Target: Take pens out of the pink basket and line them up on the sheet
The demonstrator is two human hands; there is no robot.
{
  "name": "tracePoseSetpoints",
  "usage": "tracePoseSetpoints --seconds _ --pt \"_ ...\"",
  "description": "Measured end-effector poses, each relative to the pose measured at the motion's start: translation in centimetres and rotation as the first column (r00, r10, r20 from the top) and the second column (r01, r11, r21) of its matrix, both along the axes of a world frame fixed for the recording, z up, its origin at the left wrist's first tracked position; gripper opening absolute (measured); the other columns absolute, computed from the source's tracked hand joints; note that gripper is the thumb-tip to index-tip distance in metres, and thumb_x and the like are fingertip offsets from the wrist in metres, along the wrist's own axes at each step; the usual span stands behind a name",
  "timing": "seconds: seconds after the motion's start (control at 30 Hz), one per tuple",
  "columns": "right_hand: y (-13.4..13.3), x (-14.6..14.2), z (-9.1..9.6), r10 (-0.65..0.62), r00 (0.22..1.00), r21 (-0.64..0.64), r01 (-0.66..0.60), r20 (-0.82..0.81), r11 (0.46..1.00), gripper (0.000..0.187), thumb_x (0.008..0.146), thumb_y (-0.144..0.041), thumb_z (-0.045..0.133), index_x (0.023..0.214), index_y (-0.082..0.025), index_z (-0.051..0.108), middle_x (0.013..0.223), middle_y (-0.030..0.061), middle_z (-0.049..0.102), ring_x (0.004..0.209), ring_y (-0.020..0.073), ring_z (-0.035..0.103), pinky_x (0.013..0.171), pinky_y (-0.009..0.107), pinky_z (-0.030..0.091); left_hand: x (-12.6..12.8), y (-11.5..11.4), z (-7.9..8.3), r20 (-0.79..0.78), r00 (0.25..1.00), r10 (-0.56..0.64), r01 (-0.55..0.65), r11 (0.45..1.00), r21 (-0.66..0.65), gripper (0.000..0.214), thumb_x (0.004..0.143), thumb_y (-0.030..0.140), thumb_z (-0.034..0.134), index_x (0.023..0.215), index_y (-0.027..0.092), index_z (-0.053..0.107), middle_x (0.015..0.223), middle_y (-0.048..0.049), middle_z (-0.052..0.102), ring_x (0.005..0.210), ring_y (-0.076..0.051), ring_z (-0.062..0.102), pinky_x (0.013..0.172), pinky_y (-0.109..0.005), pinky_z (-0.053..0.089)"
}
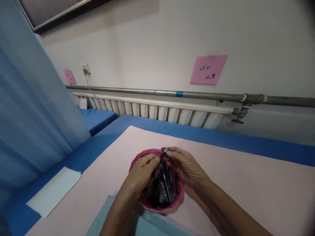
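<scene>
A pink bowl [145, 202] stands on a pale pink sheet [246, 177] and is filled with several small black pen-like parts [163, 190]. Both hands hover over the bowl. My left hand [142, 173] and my right hand [183, 164] pinch one small black piece with a metal tip [163, 153] between their fingertips, just above the bowl's far rim. Both hands have their fingers curled closed.
The pink sheet lies on a blue table cover [246, 141]. A white paper [52, 191] lies at the left, a light blue cloth [147, 226] near me. A blue curtain [29, 108] hangs left. A radiator [157, 111] and pipe [197, 95] run along the wall, with a pink note [208, 69].
</scene>
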State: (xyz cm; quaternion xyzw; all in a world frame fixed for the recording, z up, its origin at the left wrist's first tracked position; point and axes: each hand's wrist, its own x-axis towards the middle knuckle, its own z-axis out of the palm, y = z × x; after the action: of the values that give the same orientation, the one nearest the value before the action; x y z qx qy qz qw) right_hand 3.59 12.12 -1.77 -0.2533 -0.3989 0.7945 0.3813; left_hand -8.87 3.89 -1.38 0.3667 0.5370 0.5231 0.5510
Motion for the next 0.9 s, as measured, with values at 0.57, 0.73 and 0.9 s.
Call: tracePoseSetpoints --seconds 0.57,0.73,0.9 --pt "-0.1 -0.2 -0.4 -0.068 0.993 0.079 0.060 0.101 0.995 0.018 0.061 -0.028 0.073 0.068 -0.015 0.062 0.058 -0.0041 0.055 0.047 0.0062 0.043 0.049 0.021 0.033 -0.1 0.2 0.2 -0.507 0.853 0.126 -0.020 0.978 0.209 0.026 0.082 0.035 0.043 0.066 0.019 0.055 0.065 0.0016 0.053 0.063 -0.012 0.045 0.056 -0.022 0.034" --pt "-0.8 0.3 0.4 -0.071 0.842 0.415 -0.189 0.536 0.890 0.005 0.070 -0.022 0.059 0.071 -0.018 0.062 0.060 -0.0027 0.057 0.054 0.0109 0.048 0.051 0.024 0.035 -0.9 0.1 0.2 -0.498 0.836 0.231 -0.147 0.968 0.203 0.025 0.081 0.037 0.043 0.073 0.019 0.059 0.065 0.0022 0.055 0.061 -0.012 0.047 0.057 -0.022 0.034" --pt "-3.9 0.4 1.7 -0.336 0.452 0.563 -0.681 0.826 0.468 0.005 0.067 -0.016 0.054 0.065 -0.018 0.058 0.065 0.0035 0.062 0.057 0.0160 0.052 0.050 0.027 0.026 -1.3 0.2 -0.3 -0.484 0.838 0.253 -0.185 0.965 0.184 0.027 0.080 0.039 0.043 0.069 0.019 0.057 0.058 0.0040 0.050 0.054 -0.011 0.042 0.053 -0.022 0.032"
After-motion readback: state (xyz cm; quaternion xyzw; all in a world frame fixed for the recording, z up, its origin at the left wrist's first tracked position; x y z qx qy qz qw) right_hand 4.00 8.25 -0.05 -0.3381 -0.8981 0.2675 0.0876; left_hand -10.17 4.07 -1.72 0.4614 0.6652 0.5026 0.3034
